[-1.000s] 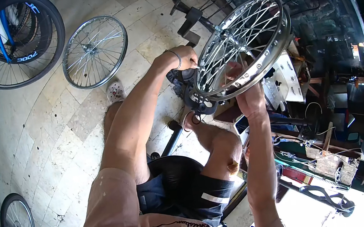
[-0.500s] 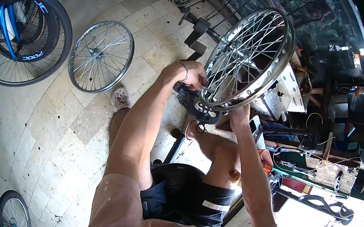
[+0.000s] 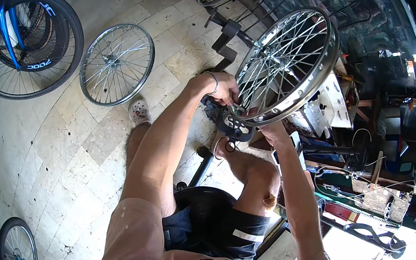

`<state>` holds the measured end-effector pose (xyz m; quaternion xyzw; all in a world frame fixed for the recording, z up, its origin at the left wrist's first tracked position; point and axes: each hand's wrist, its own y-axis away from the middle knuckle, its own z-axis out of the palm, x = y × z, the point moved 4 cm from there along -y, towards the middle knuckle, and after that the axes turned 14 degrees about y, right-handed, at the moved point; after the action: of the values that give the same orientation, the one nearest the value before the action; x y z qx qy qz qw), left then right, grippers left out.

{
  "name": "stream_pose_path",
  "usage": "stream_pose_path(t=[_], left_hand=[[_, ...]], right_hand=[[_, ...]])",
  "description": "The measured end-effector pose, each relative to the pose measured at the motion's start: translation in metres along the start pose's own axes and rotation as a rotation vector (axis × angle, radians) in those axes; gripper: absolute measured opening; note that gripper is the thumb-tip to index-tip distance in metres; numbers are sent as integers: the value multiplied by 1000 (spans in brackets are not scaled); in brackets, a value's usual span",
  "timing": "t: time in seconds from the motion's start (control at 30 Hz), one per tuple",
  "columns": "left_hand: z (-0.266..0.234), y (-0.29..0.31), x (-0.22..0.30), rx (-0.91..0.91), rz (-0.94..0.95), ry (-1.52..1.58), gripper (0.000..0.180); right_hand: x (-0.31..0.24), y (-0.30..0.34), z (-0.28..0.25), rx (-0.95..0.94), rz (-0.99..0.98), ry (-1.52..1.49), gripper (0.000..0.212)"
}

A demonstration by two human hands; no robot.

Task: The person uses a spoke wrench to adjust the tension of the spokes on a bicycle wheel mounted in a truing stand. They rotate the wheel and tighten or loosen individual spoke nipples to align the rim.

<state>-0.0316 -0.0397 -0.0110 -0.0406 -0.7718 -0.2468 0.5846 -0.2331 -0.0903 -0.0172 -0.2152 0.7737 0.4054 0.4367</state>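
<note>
Left hand (image 3: 224,89): fingers bent and bunched at the lower left edge of the wheel (image 3: 271,59); from my remote feed I cannot tell what they pinch. Right hand (image 3: 274,133): at the lower edge, fingers partly hidden, grip unclear to me. Wheel: tilted, upper right of centre. Second wheel (image 3: 112,61): upper left.

bicycle wheel (image 3: 276,61) | shiny silver, spoked | tilted | raised above tiled floor (image 3: 65,159)

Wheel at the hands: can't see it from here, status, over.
Left hand at near-left edge, right hand at near underside. Spoked wheel tilted, no tire. Black bracket close beyond left hand.
</note>
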Motion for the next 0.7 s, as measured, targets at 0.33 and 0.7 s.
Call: stream_pose_path(t=[0.33,0.7], left_hand=[[-3,-6,-6,84,45,-40,22],[11,-19,-2,104,123,-4,22]], right_hand=[[-2,0,4,38,13,33,14],[9,-7,3,84,9,-46,22]])
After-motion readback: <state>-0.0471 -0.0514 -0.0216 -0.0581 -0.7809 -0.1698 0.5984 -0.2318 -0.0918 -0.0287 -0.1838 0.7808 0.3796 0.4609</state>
